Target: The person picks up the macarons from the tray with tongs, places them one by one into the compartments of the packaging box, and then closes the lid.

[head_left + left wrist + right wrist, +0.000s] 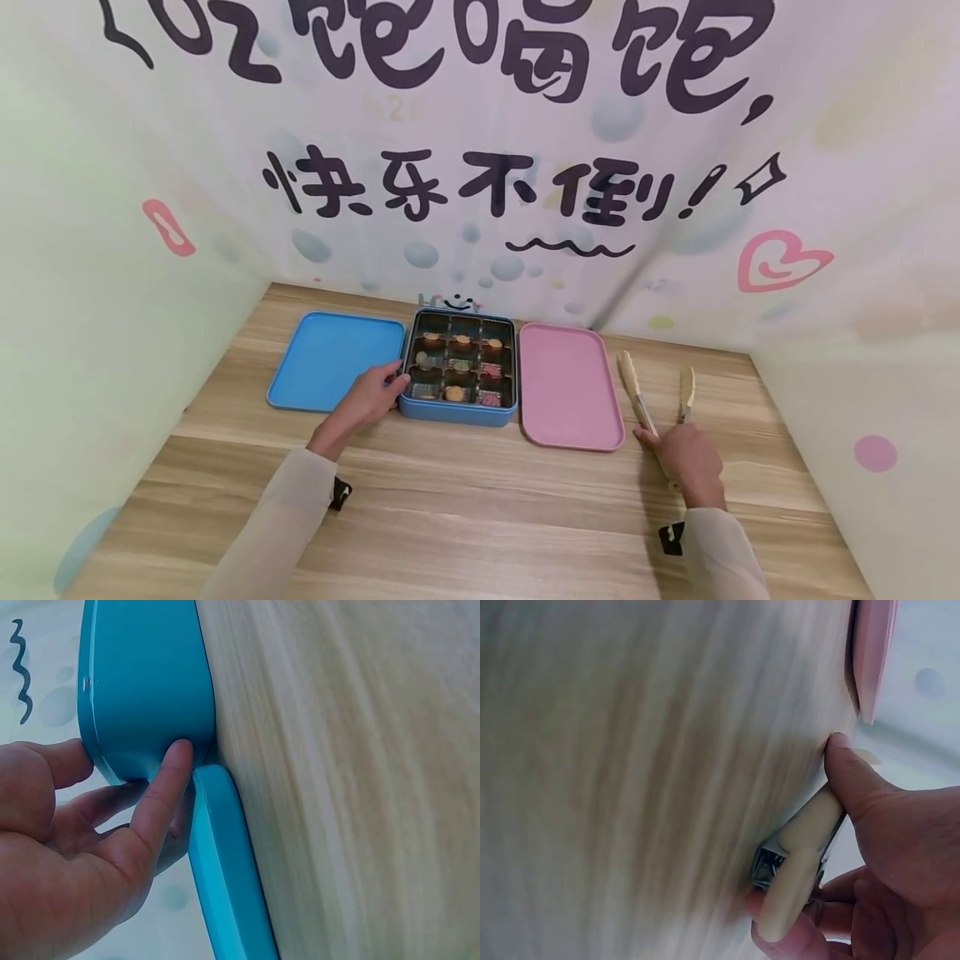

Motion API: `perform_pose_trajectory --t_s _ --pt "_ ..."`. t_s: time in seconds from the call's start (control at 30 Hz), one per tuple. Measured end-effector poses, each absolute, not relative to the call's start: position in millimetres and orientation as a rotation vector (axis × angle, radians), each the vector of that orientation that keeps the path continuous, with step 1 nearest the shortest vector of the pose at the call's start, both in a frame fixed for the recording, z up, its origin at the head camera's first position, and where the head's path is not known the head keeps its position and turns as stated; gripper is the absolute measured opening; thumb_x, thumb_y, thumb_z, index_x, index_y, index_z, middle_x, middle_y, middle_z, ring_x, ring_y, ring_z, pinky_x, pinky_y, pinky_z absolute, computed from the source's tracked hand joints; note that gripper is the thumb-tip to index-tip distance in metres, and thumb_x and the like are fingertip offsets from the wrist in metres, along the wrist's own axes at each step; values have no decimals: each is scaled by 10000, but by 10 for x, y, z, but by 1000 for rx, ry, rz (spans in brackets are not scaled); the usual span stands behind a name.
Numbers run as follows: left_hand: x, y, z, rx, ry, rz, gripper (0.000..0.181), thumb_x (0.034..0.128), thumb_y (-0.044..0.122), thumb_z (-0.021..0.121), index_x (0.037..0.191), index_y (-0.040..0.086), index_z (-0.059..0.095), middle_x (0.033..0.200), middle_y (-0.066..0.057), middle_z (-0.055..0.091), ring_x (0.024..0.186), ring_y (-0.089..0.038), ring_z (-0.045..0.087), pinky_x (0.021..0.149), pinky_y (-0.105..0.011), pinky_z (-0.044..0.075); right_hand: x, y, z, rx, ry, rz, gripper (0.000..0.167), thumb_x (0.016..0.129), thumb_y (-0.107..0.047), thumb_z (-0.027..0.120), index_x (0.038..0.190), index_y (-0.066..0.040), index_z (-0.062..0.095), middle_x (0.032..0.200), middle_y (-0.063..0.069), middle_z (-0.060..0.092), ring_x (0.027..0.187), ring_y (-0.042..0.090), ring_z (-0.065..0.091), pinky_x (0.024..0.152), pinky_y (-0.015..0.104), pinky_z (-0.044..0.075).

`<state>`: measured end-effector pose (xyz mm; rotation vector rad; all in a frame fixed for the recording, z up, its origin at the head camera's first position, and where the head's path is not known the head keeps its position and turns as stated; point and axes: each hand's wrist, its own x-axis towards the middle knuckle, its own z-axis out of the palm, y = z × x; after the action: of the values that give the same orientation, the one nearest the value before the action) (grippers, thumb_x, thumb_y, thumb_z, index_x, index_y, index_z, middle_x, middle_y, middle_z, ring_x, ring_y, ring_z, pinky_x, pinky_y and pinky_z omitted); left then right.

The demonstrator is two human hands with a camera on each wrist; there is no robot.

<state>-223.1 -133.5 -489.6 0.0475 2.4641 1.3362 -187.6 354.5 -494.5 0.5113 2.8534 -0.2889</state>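
Note:
My left hand (371,396) touches the near left corner of a blue tin (457,412). In the left wrist view, the thumb lies at the rim of the tin (150,682) and a straight finger rests on its side. Small round cookies (454,393) sit in the tin's divided dark insert, in several compartments. On the right, my right hand (688,458) grips metal tongs (636,392) with beige tips, which lie spread on the table. The right wrist view shows its fingers curled round the tongs (806,832).
A flat blue lid or tray (337,354) lies left of the tin, close against it. A pink tray (572,387) lies between tin and tongs. The wood-grain table (480,517) meets a printed backdrop (465,233) behind, with pale walls on both sides.

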Motion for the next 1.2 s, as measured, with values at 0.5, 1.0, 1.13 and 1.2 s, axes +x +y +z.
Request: perform_pose_trajectory --t_s 0.5,1.0,1.13,1.2 --pt "-2196 -1345 -4884 42 2539 1289 578 1070 292 437 1546 -6 300 1011 -141 580 598 -168 456 591 -319 395 -1865 3509 -4923 446 2839 -279 673 924 -633 555 580 -55 531 636 164 546 535 266 540 426 366 405" --pt "-2096 -1552 -4785 3 2700 1458 571 1074 409 381 1468 4 461 1313 -242 586 1189 -372 582 973 -520 474 -1777 3469 -4654 480 2915 -386 895 921 -658 538 1081 220 468 978 412 552 759 458 609 543 486 474" --pt "-2058 -1699 -4757 -96 2730 1507 620 1069 487 297 1384 11 540 1253 -237 610 1127 -353 578 910 -477 483 -1820 3371 -4568 417 3031 -462 916 943 -637 519 1189 243 460 1097 449 532 899 539 597 665 562 487" --pt "-2042 -1773 -4743 -155 2727 1540 651 1062 521 261 1340 14 561 1244 -230 609 1115 -340 568 883 -457 471 -1860 3297 -4527 350 3060 -531 859 978 -572 512 1247 242 460 1138 440 544 974 550 584 760 591 484"
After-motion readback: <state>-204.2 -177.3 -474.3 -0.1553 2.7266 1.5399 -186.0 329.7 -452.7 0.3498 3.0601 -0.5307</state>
